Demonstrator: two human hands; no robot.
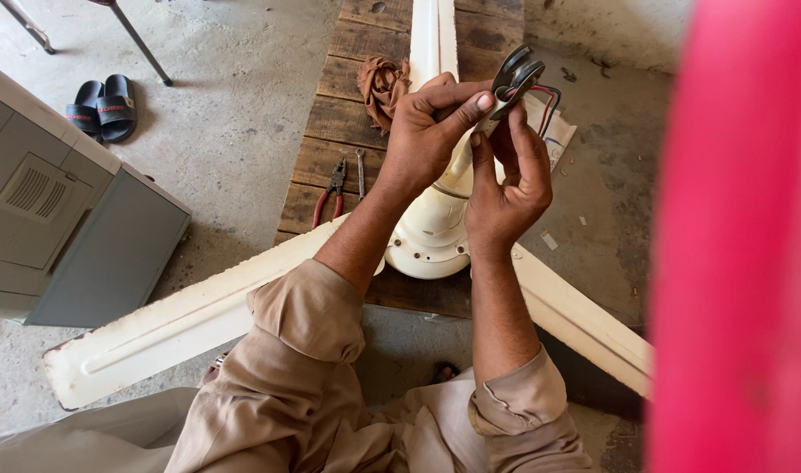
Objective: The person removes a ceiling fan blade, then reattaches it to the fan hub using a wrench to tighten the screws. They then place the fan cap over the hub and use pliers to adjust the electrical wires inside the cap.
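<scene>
- left hand (422,136) and right hand (510,188) both pinching dark metal hanger clamp (516,77) above cream ceiling fan (431,232)
- fan lying on wooden plank bench (330,131), pliers (330,193) and rag (381,85) sitting beside
- concrete floor (234,114) carrying black sandals (102,107), grey cabinet (59,219)

I see both of my forearms reaching forward from rolled-up tan sleeves, bare from the elbows on, angling in toward each other. My left hand (422,131) is raised with its back toward me, fingers curled over and the thumb stretched rightward, its tip pressing in a pinch. My right hand (505,188) sits just below and to the right, wrist straight, fingers pointing upward and slightly bent, thumb up beside them. The two hands meet at the fingertips.
</scene>
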